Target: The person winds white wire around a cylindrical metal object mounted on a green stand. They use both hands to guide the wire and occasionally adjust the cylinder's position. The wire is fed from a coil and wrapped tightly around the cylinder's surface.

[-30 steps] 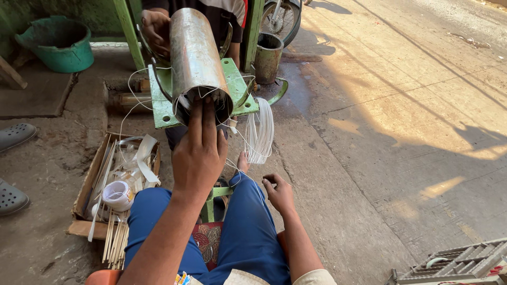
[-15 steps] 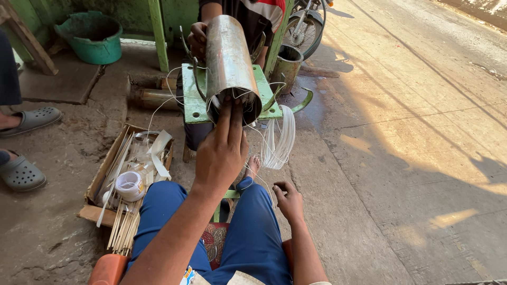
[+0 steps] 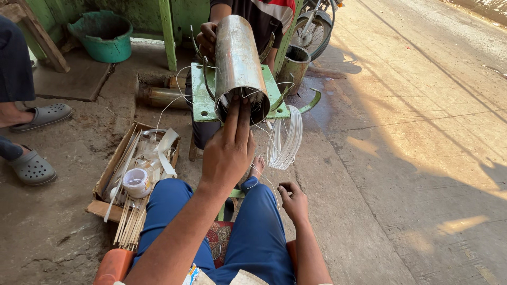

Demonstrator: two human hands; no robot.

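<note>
Now left hand [image 3: 228, 150] fingers inside metal cylinder [image 3: 238, 60]

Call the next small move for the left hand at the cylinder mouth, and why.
Probably push the left hand fingers a little deeper into the metal cylinder: the fingertips are just at its open end, thin wires trail from there, and the right hand rests low beside the knee, apart from it.

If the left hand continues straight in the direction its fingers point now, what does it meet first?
The left hand points up into the open end of the metal cylinder. Its fingertips are already at the mouth, among thin white wires, so it would probably meet the cylinder's inside first; depth is unclear.
</note>
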